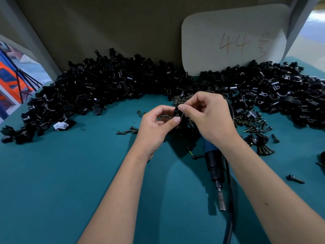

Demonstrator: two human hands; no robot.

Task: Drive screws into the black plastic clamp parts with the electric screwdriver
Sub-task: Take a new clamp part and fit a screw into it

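Here your left hand (159, 124) and right hand (208, 115) meet over the table (70, 173), both pinching one small black clamp (177, 111) between curled fingertips. Just under your right wrist lies the screwdriver (215, 168), untouched, tip toward you. Loose screws (249, 124) are scattered beside it, with the clamp pile (114, 85) heaped behind.

A: what's the bench like?
B: teal mat on the table (52, 182), beige back wall (105, 29), white card (228, 41) marked "44" leaning against it, daylight at both edges.
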